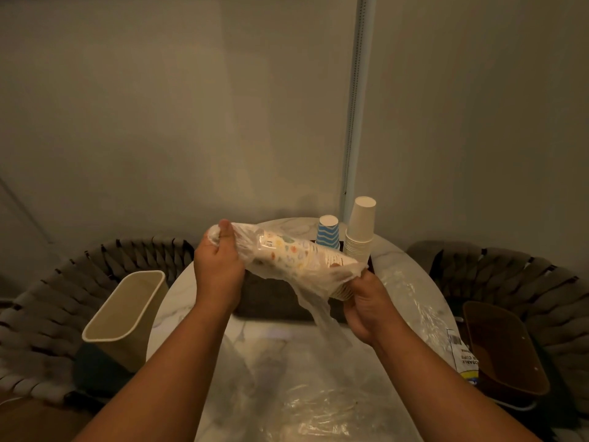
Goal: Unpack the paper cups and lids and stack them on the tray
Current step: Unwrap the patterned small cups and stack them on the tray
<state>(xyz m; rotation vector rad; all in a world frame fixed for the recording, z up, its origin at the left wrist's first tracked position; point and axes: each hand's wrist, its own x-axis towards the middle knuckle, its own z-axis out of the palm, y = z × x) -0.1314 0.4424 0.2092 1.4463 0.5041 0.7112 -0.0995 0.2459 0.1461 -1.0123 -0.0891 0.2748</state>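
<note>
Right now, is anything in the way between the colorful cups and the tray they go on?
Yes. A clear plastic wrapper covers the patterned cup stack, gripped by the left hand and the right hand. On the dark tray, the blue cups and white cups fill the far right; the near part looks free.

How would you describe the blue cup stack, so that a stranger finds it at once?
Look at the round marble table, then at the dark tray on its far side. At the tray's right end stand two upside-down stacks. The blue cup stack is the shorter, left one, with white wavy stripes; the white cup stack is plain.
</note>
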